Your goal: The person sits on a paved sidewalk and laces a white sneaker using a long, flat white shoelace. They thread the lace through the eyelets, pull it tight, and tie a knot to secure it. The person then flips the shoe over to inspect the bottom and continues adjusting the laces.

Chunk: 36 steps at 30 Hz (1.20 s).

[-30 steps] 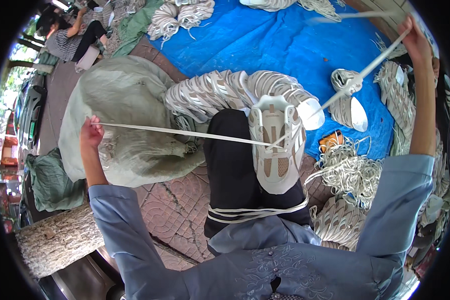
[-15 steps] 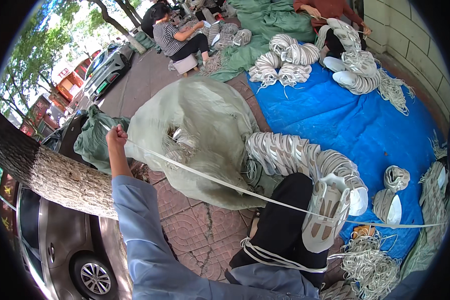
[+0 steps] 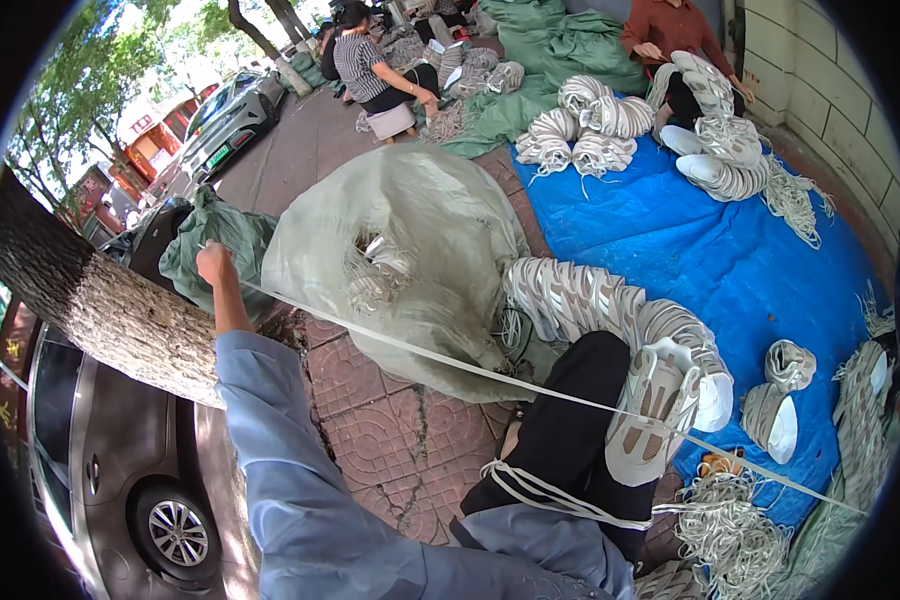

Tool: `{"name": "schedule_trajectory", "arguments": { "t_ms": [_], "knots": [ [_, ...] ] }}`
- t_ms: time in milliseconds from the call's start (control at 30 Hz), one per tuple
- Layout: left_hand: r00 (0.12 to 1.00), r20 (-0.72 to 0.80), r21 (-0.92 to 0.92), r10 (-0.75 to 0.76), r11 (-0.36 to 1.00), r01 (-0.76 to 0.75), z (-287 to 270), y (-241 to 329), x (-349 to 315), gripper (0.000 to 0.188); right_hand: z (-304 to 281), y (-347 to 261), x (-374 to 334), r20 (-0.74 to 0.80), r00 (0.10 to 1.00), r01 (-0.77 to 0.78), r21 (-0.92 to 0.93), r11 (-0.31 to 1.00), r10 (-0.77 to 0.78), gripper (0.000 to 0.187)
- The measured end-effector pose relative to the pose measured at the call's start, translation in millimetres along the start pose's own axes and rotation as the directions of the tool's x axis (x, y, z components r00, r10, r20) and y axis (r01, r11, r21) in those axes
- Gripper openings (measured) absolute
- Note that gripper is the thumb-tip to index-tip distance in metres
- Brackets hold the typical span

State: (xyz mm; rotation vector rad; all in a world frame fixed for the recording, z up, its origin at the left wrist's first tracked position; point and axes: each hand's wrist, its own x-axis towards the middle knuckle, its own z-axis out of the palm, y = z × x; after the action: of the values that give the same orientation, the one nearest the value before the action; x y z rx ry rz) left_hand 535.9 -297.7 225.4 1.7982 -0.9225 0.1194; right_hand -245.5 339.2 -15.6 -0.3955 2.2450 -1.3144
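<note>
My left hand (image 3: 214,263) is raised at the far left, its fingers closed round one end of a long pale shoelace (image 3: 450,364). The lace runs taut across the view, over my thigh, and leaves at the lower right rim. My right hand is out of view. Beneath the lace, a beige and white shoe upper (image 3: 652,425) rests on my lap. It ends a curved row of nested shoe uppers (image 3: 580,295). More pale laces (image 3: 560,498) are looped around my leg.
A big whitish sack (image 3: 400,230) stands ahead on red paving. A blue tarp (image 3: 660,220) at the right bears bundles of shoe uppers (image 3: 605,110). Tangled laces (image 3: 730,530) lie at lower right. A tree trunk (image 3: 120,300) and car (image 3: 130,480) are left. Other people sit farther off.
My left hand has moved slightly left, still gripping the lace. The lace's right-hand part has dropped lower. The view has shifted a little. A seated person far off has lowered an arm.
</note>
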Motion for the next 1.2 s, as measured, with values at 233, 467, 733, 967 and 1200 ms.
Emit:
{"name": "schedule_trajectory", "arguments": {
  "t_ms": [233,467,733,967,1200],
  "knots": [
    [0.947,0.138,-0.516,-0.289,0.796,0.318,-24,5,29,0.023,-25,16,16,-0.032,0.999,-0.025,-0.047,0.999,0.024,0.020],
    [0.960,0.103,-0.452,-0.260,0.847,0.278,-31,18,-5,0.028,-129,51,37,-0.230,0.972,-0.097,-0.166,0.981,0.057,0.019],
    [0.618,0.750,-0.437,0.237,0.879,0.193,40,66,-128,0.024,-273,-10,71,-0.416,0.875,-0.010,-0.530,0.848,-0.249,0.019],
    [-0.039,0.883,-0.437,0.468,0.850,0.294,29,99,-437,0.021,128,-162,2,0.352,0.887,0.275,0.114,0.955,-0.298,0.016],
    [-0.155,0.832,-0.517,0.533,0.846,0.135,-2,64,-572,0.008,267,-144,-42,0.677,0.677,0.437,-0.053,0.898,-0.290,0.009]
  ]
}}
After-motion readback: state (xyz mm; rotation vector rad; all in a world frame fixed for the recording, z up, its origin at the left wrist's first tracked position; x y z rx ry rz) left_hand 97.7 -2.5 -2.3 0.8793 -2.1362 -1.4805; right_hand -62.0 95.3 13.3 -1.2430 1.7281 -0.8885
